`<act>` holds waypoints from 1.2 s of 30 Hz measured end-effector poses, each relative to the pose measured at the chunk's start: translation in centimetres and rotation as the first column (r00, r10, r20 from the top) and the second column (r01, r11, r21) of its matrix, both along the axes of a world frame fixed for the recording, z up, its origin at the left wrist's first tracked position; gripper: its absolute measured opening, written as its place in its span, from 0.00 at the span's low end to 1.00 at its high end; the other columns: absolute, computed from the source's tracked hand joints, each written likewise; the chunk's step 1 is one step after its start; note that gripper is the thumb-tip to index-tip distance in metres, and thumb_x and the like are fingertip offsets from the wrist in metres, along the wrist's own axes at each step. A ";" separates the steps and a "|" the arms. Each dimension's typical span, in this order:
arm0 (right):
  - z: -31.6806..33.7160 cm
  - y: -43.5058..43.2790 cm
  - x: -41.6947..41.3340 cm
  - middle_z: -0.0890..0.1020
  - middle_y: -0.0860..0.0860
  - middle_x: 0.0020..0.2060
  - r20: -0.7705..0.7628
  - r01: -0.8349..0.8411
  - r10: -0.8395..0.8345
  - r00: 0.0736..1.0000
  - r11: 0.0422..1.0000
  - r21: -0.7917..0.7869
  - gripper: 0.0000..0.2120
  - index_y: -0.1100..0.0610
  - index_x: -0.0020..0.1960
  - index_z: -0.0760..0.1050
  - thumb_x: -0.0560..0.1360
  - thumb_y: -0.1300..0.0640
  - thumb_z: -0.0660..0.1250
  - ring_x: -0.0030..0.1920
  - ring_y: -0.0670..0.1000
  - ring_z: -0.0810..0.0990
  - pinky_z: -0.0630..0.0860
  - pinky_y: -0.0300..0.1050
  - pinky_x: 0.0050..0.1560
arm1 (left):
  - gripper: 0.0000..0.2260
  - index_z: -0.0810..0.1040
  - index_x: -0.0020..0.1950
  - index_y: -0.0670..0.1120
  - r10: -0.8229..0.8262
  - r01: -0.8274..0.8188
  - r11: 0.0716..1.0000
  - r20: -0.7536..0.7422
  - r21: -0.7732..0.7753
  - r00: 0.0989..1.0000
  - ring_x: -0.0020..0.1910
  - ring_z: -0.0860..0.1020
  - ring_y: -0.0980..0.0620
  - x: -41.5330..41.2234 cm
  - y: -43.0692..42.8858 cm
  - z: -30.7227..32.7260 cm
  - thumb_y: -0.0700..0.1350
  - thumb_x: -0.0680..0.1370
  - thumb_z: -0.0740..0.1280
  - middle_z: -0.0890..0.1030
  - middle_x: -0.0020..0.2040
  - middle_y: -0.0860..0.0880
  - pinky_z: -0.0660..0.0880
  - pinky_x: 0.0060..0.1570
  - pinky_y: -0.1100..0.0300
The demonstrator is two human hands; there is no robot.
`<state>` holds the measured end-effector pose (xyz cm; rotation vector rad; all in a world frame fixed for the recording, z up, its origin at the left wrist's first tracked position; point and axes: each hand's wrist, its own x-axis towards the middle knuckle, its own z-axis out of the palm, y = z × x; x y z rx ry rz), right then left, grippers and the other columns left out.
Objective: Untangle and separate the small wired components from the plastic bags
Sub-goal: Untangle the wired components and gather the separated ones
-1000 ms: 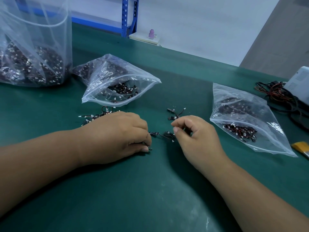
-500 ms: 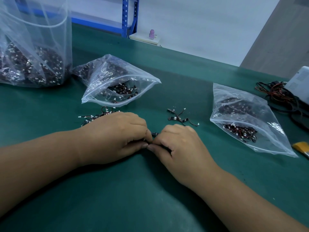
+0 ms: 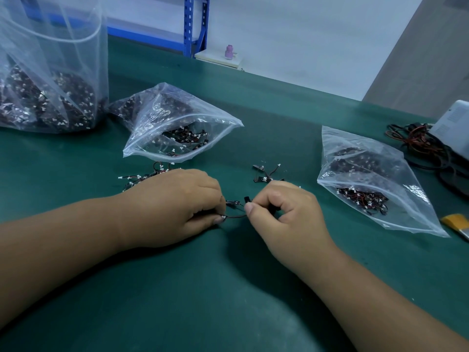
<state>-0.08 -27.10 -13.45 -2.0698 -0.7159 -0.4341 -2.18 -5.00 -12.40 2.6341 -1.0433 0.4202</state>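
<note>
Head view, the only one. I had the left hand (image 3: 175, 204) low on the green surface (image 3: 228, 288), its fingers (image 3: 217, 219) curled and pinching one end of a wired component (image 3: 236, 216). The right hand (image 3: 286, 209) was just beside it, fingers (image 3: 250, 208) pinched tight on the other end by a black connector (image 3: 245, 199). A thin wire ran slack between the two pinches, close over the surface. My read: one end anchored while the other got worked free. One part or two hooked together, couldn't tell, too small. The loose pile (image 3: 142, 177) sat behind the left hand, partly hidden by it, just below the mouth of the middle bag (image 3: 177, 128). That bag lay on its side with the mouth open toward me, likely the feed stock tipped for easy reach. A small cluster (image 3: 266, 174) lay apart beyond the right hand, probably the separated side, kept off the pile so nothing re-tangles. The right bag (image 3: 368, 179) lay flat, well apart, part-filled. The big bag (image 3: 50, 85) stood far left holding the bulk of the components. A cable bundle (image 3: 416, 141) and a white box (image 3: 454, 123) sat at the far right edge, with a yellow item (image 3: 454, 221) near the right bag's corner. Writing: none readable. No label showed on any bag, and the marks on the white box were too small to make out.
</note>
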 end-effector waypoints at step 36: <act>0.0 -0.5 1.2 0.73 0.42 0.27 -0.054 0.156 -0.148 0.988 0.959 0.236 0.13 0.54 0.30 0.73 0.73 0.56 0.69 0.31 0.43 0.71 0.66 0.32 0.34 | 0.03 0.79 0.47 0.53 -0.002 0.002 1.000 -0.015 0.024 1.000 0.46 0.75 0.54 0.2 0.1 0.0 0.51 0.79 0.67 0.78 0.46 0.57 0.75 0.48 0.52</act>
